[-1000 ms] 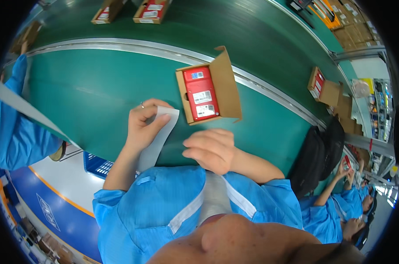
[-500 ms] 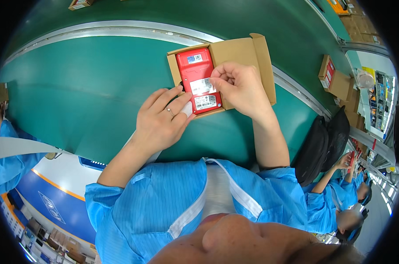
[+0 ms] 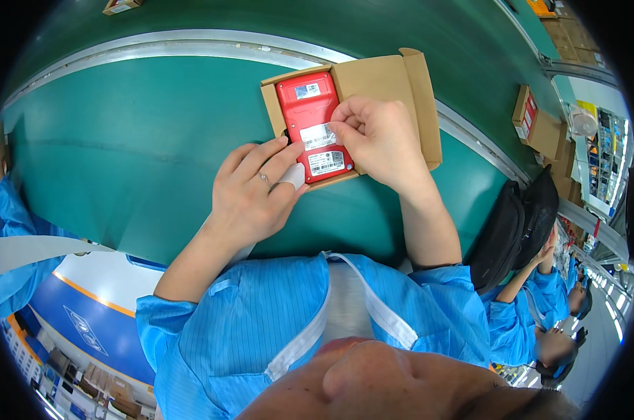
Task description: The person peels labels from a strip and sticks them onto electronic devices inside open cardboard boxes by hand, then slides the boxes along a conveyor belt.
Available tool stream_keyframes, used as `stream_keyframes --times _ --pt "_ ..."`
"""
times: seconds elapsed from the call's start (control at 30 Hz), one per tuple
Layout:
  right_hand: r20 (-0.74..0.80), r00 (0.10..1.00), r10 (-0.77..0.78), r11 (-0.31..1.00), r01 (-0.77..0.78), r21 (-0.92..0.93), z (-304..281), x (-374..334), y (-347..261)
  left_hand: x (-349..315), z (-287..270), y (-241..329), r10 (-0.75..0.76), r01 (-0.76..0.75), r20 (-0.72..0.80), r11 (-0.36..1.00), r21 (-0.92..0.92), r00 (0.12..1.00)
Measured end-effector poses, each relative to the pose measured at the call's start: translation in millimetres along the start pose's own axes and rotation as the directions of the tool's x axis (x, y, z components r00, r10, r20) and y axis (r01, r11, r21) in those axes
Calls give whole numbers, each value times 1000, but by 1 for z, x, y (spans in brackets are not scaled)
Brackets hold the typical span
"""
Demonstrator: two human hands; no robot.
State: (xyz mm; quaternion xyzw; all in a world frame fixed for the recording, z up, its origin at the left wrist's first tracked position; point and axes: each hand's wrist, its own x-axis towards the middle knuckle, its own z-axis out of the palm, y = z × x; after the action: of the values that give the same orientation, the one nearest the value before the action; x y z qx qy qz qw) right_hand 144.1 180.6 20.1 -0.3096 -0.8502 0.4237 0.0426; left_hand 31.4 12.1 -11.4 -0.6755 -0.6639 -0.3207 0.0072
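Observation:
A red handheld device (image 3: 308, 105) with a moulded case lies face down in an open brown cardboard box (image 3: 373, 77). A white printed label (image 3: 318, 136) is on its middle. My right hand (image 3: 383, 140) is closed, thumb and forefinger pinching that label's right edge. From the left, my left hand (image 3: 254, 185) rests its fingertips by the label's left edge. A strip of white label paper (image 3: 293, 175) shows between its fingers and runs under the palm. Below sits another printed label (image 3: 327, 162), and a small silvery sticker (image 3: 307, 91) is near the device's top.
The box stands on a green work surface (image 3: 142, 140), near a metal rail (image 3: 191, 43). Beyond it is a darker green belt with a small box (image 3: 121, 5). To the right are an open carton (image 3: 534, 126) and black bags (image 3: 502, 231). Co-workers in blue sit at both sides.
My right fingertips have moved slightly left and down, and the label's right side now lies flatter on the device. My left hand has barely moved.

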Motion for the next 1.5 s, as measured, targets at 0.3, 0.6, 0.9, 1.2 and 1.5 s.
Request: stream_keyframes --times 0.3,0.6,0.9,1.2,1.5 --pt "-166 948 -270 763 105 -638 20 -23 -13 4 -7 -3 -14 19 111 999 -42 994" --pt "-26 903 -428 635 280 -720 25 -78 12 3 -2 -8 -142 127 -5 901 -415 990" --pt "-636 694 -336 649 -319 -691 -100 -43 77 -15 -13 -27 -393 288 -24 712 -641 919" --pt "-94 421 -902 277 401 -873 36 99 -46 -19 -6 -35 -457 353 61 589 -727 888" --pt "-14 649 -761 451 512 -731 28 136 -37 -28 -18 -42 -536 380 73 489 -785 841"
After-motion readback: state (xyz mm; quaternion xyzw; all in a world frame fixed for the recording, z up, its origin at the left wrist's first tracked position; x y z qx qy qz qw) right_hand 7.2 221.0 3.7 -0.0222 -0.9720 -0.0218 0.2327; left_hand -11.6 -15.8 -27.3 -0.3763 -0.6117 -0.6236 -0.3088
